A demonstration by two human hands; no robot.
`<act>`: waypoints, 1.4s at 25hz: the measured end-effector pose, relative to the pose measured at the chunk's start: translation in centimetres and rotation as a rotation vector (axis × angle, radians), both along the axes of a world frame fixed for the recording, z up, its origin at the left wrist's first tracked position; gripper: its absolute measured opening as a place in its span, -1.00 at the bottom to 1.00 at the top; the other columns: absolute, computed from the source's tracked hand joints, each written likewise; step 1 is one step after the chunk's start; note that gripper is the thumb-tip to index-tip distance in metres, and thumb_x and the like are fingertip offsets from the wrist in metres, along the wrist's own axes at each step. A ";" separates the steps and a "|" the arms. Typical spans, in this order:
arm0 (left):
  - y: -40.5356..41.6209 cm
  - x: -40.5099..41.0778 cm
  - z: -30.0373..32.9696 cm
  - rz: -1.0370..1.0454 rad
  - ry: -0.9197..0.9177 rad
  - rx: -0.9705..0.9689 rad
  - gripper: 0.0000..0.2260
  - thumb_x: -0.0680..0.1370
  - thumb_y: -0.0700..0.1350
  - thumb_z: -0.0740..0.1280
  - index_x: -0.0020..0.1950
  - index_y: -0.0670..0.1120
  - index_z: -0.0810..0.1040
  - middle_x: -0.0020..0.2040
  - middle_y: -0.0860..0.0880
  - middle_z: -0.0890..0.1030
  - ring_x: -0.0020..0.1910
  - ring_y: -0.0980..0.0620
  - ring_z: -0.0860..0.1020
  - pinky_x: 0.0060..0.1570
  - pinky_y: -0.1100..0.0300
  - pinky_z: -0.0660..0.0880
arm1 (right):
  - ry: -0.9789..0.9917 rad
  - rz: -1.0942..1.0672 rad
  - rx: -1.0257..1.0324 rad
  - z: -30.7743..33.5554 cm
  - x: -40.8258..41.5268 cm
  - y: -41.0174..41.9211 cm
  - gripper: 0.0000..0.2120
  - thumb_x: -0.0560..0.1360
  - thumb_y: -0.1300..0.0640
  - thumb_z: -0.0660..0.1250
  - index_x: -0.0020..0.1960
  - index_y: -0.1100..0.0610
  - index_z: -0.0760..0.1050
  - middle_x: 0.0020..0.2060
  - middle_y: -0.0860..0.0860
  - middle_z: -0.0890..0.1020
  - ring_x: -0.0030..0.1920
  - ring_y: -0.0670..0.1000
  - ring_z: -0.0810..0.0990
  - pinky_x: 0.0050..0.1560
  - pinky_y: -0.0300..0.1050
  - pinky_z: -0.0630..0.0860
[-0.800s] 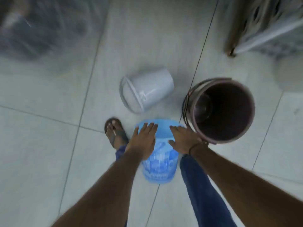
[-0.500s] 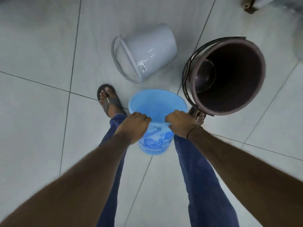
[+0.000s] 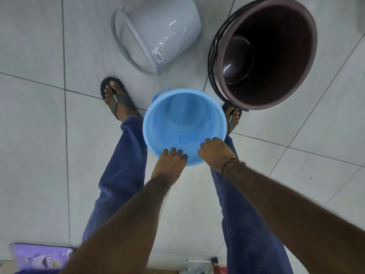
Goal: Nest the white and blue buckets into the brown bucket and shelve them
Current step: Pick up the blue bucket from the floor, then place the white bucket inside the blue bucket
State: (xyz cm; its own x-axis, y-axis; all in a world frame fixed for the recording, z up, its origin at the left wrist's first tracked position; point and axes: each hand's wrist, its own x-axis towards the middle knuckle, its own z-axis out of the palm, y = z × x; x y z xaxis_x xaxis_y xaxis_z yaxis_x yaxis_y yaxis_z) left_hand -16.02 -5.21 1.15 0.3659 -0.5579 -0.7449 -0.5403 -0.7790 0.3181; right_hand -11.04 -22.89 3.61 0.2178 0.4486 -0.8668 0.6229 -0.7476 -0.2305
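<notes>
Blue bucket (image 3: pixel 184 123) upright between the legs, mouth up; left hand (image 3: pixel 170 165) and right hand (image 3: pixel 215 153) reach straight down, fingers curled gripping its near rim. White bucket (image 3: pixel 158 32) on its side, brown bucket (image 3: pixel 264 50) beside it on tile floor (image 3: pixel 39 135).

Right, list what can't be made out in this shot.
- Head view: blue bucket outer side and handle, mostly hidden by its rim.
- White bucket label, too small to read.
- Brown bucket top rim, cut off by the frame edge.
- Purple pack at the bottom, blurred.
</notes>
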 end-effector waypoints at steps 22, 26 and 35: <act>4.3 26.5 -10.1 1.806 0.154 -0.200 -0.56 0.59 -0.11 0.31 0.45 -0.18 0.35 0.41 -0.20 0.45 0.36 -0.17 0.43 0.33 0.06 0.34 | -0.463 0.578 0.158 -9.3 34.9 17.0 -0.57 0.61 0.09 0.22 0.46 -0.01 0.27 0.46 0.11 0.34 0.47 0.18 0.22 0.43 0.28 0.14; 4.7 27.5 -9.8 1.660 0.069 -0.297 -0.86 0.59 -0.11 0.30 0.01 -0.16 0.58 -0.04 -0.14 0.69 -0.05 -0.18 0.62 -0.02 -0.02 0.57 | -0.581 0.796 0.165 -8.7 37.9 16.2 -0.78 0.49 0.22 0.31 0.02 -0.02 0.63 -0.01 -0.04 0.65 0.18 0.14 0.50 0.34 0.19 0.35; 7.3 28.7 -5.6 0.686 -0.351 -0.184 -0.84 0.50 -0.14 0.40 0.07 -0.12 0.62 -0.01 -0.12 0.64 0.02 -0.17 0.59 0.09 -0.05 0.45 | -0.494 0.295 0.129 -4.2 32.9 8.6 -0.76 0.50 0.20 0.27 0.14 0.05 0.58 0.08 0.07 0.63 0.18 0.17 0.49 0.26 0.13 0.35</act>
